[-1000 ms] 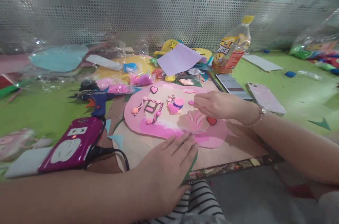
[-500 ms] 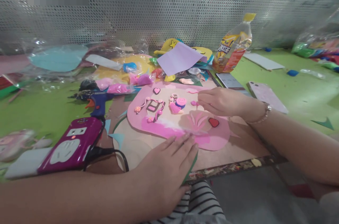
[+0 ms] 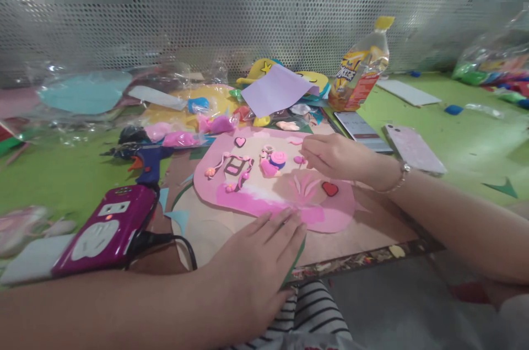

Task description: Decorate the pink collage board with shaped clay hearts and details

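Note:
A pink craft board (image 3: 206, 184) with a cream middle lies in front of me, decorated with clay shapes. Near its centre is a pink and blue snail-like clay figure (image 3: 275, 161); a red heart (image 3: 330, 189) sits at the right. My left hand (image 3: 260, 256) lies flat, fingers stretched over the board's near edge. Over the upper right part, my right hand (image 3: 336, 157) is closed in a pinch, its fingertips beside a small pink clay piece (image 3: 300, 160). Whatever is between those fingertips is hidden.
Left of the board are a purple power strip (image 3: 108, 229) with a black cable and a blue glue gun (image 3: 149, 165). Bagged pink clay (image 3: 182, 138) and a lilac sheet (image 3: 279, 91) lie behind. A bottle (image 3: 359, 69) and two phones, one pink (image 3: 414, 147), stand or lie to the right.
The whole scene has shifted slightly left in view. Both hands keep nearly the same places on the board, the right one still pinched.

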Action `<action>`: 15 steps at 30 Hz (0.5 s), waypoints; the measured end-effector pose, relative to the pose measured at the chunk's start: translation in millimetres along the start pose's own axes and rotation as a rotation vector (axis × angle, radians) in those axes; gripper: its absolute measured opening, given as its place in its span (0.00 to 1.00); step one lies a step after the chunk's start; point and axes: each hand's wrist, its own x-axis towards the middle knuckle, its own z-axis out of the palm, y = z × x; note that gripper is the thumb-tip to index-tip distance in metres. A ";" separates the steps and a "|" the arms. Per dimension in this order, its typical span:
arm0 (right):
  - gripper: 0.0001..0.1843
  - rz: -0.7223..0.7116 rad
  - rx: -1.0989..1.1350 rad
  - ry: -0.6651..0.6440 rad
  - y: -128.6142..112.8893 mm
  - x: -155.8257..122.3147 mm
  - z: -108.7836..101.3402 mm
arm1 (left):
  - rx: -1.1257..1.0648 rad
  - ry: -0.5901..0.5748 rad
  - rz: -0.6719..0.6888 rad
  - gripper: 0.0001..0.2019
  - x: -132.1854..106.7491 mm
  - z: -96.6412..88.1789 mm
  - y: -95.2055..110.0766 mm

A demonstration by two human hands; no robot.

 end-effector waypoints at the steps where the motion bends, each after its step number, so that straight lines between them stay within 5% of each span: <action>1: 0.15 -0.017 -0.001 -0.005 -1.6 0.2 0.0 | -0.003 0.000 0.003 0.32 -0.1 -0.1 -0.1; 10: 0.15 0.151 0.082 0.049 -9.1 3.9 -2.1 | -0.047 0.041 0.056 0.33 -0.9 -0.6 -2.0; 15: 0.15 0.080 0.053 0.047 0.2 2.6 -0.7 | -0.006 0.012 0.141 0.32 -0.9 -8.4 3.1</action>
